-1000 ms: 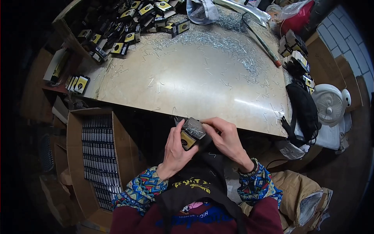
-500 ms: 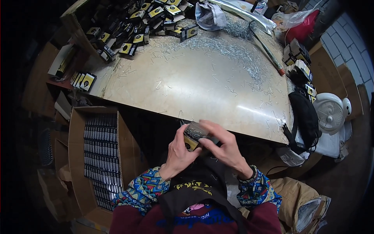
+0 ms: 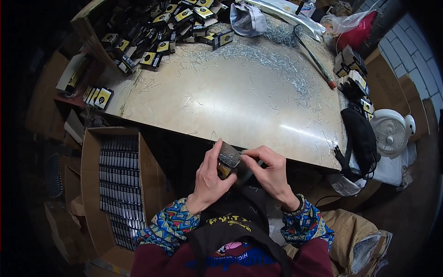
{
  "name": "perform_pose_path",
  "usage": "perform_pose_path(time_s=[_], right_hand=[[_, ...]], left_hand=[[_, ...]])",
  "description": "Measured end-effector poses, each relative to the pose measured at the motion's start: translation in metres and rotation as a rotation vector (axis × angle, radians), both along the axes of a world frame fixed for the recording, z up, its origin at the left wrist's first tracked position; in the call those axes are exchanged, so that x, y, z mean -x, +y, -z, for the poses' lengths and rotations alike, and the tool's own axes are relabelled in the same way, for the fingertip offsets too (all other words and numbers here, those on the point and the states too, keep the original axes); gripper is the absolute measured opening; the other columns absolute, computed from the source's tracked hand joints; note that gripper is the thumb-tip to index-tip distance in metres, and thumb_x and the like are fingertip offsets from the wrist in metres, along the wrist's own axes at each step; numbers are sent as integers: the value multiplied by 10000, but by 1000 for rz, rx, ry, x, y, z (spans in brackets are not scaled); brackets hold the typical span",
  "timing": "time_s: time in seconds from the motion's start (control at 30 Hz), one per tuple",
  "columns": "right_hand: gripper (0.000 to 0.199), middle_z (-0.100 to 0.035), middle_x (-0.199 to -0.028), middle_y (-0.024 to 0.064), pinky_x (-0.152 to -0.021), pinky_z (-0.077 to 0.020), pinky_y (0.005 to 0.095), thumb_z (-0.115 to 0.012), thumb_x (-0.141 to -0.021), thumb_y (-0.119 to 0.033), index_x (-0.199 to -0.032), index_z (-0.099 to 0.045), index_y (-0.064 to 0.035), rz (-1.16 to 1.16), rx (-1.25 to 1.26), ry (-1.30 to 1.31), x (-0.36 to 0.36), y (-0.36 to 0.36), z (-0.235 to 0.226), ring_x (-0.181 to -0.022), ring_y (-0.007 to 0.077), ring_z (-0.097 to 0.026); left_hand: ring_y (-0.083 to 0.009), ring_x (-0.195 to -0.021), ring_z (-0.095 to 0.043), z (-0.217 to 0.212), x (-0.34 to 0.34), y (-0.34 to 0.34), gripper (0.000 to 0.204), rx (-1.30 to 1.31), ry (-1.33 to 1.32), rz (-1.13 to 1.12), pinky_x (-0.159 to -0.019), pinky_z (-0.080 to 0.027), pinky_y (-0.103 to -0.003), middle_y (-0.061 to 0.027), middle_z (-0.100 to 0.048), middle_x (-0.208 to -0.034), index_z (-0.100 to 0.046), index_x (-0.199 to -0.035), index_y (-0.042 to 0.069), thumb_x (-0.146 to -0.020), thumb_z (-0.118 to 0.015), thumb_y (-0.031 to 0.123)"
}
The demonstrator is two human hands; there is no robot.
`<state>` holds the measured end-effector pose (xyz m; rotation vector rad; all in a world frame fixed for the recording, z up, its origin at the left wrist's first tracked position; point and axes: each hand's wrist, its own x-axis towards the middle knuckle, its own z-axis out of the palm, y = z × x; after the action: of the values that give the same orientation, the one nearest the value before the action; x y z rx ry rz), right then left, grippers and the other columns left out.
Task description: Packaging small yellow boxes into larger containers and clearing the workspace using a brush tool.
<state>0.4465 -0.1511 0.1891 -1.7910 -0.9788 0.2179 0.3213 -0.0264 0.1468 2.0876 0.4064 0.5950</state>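
Observation:
In front of my body, just off the table's near edge, my left hand [image 3: 207, 177] is wrapped round a small black-and-yellow cardboard box [image 3: 224, 172]. Thumb and forefinger grip its sides. A grey flap [image 3: 229, 156] lies over the box's upper end, and bent wire pins seem to show there. My right hand [image 3: 267, 168] pinches the flap's right edge between thumb and fingertips. Loose bent metal pins [image 3: 300, 85] are strewn over the wooden tabletop [image 3: 221, 101] beyond my hands.
A heap of similar boxes [image 3: 184, 16] fills the far left of the table. At my left stands a carton [image 3: 140, 180] packed with rows of boxes. A rod with a red tip [image 3: 318, 64], a black bag [image 3: 357, 143] and a white fan [image 3: 390, 134] are on the right.
The box's grey flap has come down over its upper end. My right hand has shifted from over the box to a pinch at the flap's right edge.

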Motion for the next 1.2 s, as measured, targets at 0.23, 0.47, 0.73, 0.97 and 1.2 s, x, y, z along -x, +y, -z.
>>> perform_pose_path(time_s=[0.23,0.47,0.73,0.97,1.2], right_hand=[[136,-606,-774,62,-622,-462,318,-766,-720,-42,-835,-695,-25,-93,-47,-491,5,8,6,-714,222,-573],[108,-563,-912,85,-705,-461,335,-764,-722,-74,-791,-690,-34,-103,60,-325,3,13,2,-877,250,-526],[91,-652,-892,117,-630,-499,287,-684,-826,-44,-895,-698,14,-78,66,24,-3,12,-1,-741,199,-643],[115,-651,-713,183,-564,-494,326,-647,-856,-69,-917,-699,14,24,192,20,-27,3,-6,-598,265,-655],[193,-704,-894,117,-634,-547,258,-606,-925,-68,-1071,-656,50,-124,92,712,-29,1,-9,-750,156,-686]], left_hand=[[-389,-983,-623,-1,-2,-4,872,-35,37,-14,-796,-542,-412,-189,-547,-1165,-322,-1449,76,-692,-754,89],[-405,-1094,-584,6,0,-6,853,-73,-26,38,-872,-527,-410,-218,-504,-1271,-351,-1422,31,-679,-768,61],[-409,-1164,-520,12,0,-3,843,-151,-113,32,-942,-476,-439,-190,-438,-1359,-399,-1412,136,-646,-729,17],[-377,-1310,-388,6,-2,-3,978,-213,-77,40,-1080,-329,-426,-218,-371,-1446,-223,-1472,9,-690,-808,80],[-361,-1061,-589,4,-5,1,797,-16,38,15,-883,-494,-378,-208,-531,-1192,-356,-1366,9,-706,-793,105]])
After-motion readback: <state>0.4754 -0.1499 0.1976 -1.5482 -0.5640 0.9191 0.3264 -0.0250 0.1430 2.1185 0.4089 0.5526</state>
